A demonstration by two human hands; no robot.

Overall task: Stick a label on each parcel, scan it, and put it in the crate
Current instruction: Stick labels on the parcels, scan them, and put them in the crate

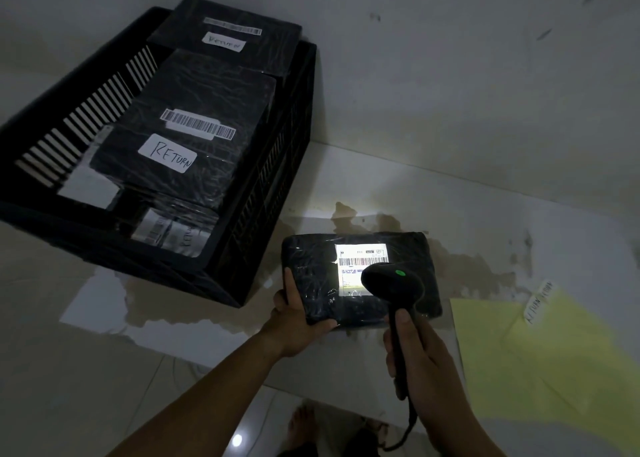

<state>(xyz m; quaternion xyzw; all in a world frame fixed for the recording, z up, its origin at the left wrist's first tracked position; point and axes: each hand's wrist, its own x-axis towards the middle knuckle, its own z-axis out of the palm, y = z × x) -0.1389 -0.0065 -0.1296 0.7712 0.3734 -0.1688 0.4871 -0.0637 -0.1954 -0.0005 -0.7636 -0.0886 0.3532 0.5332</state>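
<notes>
A black plastic-wrapped parcel (311, 273) lies on the pale surface, with a white barcode label (356, 262) lit up by the scanner's light. My left hand (294, 321) grips its near left corner. My right hand (415, 349) holds the handle of a black barcode scanner (394, 283), whose head hovers over the label with a green light on. To the left stands a black slatted crate (273, 166) holding several black parcels; the top one (194, 124) bears a barcode strip and a "RETURN" sticker.
A yellow-green sheet (554, 359) with "RETURN" stickers (540, 301) lies to the right. A white sheet (93, 304) sticks out from under the crate. Brown stains mark the surface around the parcel. A wall rises behind. The scanner's cable (408, 429) trails down beside my feet.
</notes>
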